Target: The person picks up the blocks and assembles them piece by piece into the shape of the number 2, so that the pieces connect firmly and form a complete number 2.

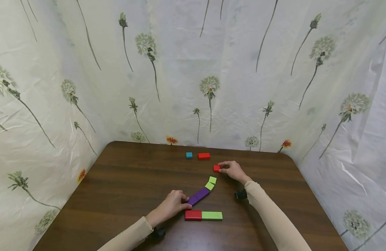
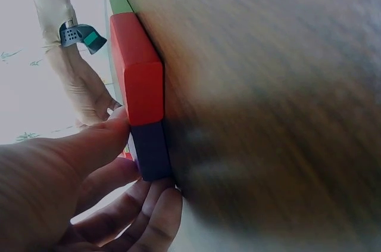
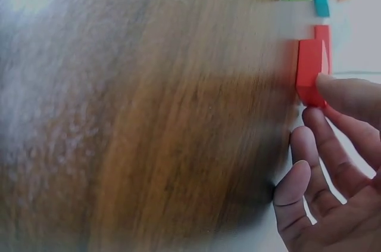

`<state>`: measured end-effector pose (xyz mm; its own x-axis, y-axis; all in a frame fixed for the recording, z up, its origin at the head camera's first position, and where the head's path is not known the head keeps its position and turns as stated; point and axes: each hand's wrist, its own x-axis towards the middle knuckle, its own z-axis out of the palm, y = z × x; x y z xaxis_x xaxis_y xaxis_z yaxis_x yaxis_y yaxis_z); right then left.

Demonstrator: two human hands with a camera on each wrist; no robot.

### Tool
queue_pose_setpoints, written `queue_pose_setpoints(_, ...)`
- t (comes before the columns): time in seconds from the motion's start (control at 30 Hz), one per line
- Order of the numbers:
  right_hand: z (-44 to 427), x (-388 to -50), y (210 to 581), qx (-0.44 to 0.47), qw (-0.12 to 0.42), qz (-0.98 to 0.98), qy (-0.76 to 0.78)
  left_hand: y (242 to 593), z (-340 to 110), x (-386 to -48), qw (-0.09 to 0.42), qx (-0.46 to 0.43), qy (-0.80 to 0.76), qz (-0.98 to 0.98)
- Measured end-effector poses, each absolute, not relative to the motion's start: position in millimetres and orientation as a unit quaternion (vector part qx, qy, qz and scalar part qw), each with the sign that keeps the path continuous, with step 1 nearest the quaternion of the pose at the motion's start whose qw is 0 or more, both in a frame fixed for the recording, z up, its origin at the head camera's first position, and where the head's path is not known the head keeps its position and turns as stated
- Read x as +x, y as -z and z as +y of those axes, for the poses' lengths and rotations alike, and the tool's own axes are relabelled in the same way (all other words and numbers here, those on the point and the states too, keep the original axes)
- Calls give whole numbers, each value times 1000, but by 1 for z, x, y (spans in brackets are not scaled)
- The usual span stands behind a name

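In the head view my right hand [image 1: 233, 170] pinches a small red block [image 1: 216, 168] between thumb and fingers, low over the table. The right wrist view shows the thumb on one side of this red block [image 3: 309, 72]. My left hand [image 1: 172, 205] holds the lower-left end of a slanting purple block strip [image 1: 198, 196], thumb on the near side. Two small lime green blocks [image 1: 210, 183] continue that strip toward the upper right. Just in front, a red block [image 1: 193, 215] lies end to end with a long lime green block [image 1: 212, 216].
Toward the back of the brown wooden table [image 1: 133, 174] lie a small blue block [image 1: 189, 155] and a longer red block [image 1: 204, 156]. A pale curtain with dandelion prints [image 1: 180, 69] surrounds the table's back and sides. Dark devices [image 1: 241, 194] sit at both wrists.
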<state>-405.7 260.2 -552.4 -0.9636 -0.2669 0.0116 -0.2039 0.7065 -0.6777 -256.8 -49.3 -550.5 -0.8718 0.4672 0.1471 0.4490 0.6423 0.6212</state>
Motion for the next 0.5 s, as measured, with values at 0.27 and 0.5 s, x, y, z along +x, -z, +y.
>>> queue_pose_setpoints(0.27,258,-405,553,-137,46,920,363,551,-50,-257,7,259,-338,905)
queue_pose_setpoints(0.5,256,-404,553,-131,47,919,370,549,-50,-255,3,261,-336,905)
